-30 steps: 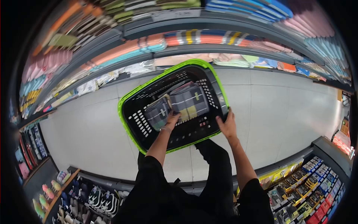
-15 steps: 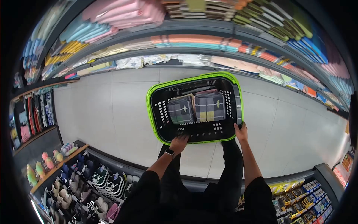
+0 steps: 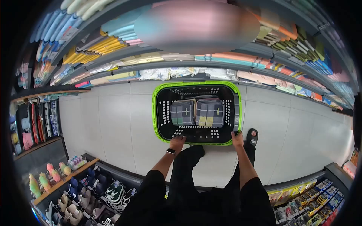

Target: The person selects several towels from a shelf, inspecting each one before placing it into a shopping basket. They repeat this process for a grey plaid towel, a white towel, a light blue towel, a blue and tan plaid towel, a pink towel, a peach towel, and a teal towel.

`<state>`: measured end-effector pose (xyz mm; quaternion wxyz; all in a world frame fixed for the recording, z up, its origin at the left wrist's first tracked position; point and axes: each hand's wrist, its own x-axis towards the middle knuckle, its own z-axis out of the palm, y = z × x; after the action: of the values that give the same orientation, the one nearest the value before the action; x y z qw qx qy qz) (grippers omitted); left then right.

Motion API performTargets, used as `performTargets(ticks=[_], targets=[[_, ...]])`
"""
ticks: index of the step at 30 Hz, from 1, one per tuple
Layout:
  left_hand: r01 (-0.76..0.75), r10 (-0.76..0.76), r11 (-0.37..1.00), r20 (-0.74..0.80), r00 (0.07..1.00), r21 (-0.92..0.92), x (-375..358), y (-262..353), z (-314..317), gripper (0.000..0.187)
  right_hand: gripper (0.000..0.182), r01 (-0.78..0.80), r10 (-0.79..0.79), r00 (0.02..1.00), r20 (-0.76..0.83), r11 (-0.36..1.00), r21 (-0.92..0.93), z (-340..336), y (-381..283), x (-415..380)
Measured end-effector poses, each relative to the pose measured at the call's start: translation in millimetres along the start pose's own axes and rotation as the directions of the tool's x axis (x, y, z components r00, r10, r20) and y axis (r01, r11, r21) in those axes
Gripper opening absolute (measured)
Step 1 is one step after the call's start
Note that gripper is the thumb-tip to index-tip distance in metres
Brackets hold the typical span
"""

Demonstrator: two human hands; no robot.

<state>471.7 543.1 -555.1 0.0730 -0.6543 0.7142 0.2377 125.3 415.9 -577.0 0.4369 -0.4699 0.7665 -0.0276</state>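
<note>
Basket [image 3: 159, 86], blk w/ lime-green rim, sits ctr frame, slightly tilted, perforated walls. L hand [image 3: 177, 142] is at the near rim, lower L of basket, fingers curled over it; R hand [image 3: 237, 139] is clamped on the lower R corner, thumb up by the rim. Hands well apart, both on the basket, neither touching the cloth. Can't tell if basket bottom touches the floor [image 3: 117, 116].

In basket, side by side: L plaid stack [image 3: 181, 115] & R plaid stack [image 3: 209, 113], folded, dk grey check w/ pale lines; the R one shows yellow, L one some green near its lower edge. Small tag on each. More folded cloth partly hidden behind, toward basket's far wall.

Watch [image 3: 171, 151], dk face, on L wrist. Sleeves blk. R foot in blk slide [image 3: 252, 137], just R of basket; other foot partly hidden under near rim.

Upper frame: grey shelves w/ folded textiles, e.g. yellow stack [image 3: 100, 50] upper L; top ctr too blurred to ID. Lower L: footwear [image 3: 117, 194] on display, pastel fuzzy items [image 3: 44, 180] on ledge above. Lower R: rows of small packs [image 3: 309, 203].
</note>
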Motion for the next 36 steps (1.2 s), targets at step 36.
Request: performTargets(ticks=[36], targets=[[-0.231,-0.003,0.964,-0.871,0.491,-0.133,16.1,-27.0,-609.1,0.025,0.020,-0.304,0.059,0.851,0.522,0.866,0.397,-137.9,-155.6,-131.7]])
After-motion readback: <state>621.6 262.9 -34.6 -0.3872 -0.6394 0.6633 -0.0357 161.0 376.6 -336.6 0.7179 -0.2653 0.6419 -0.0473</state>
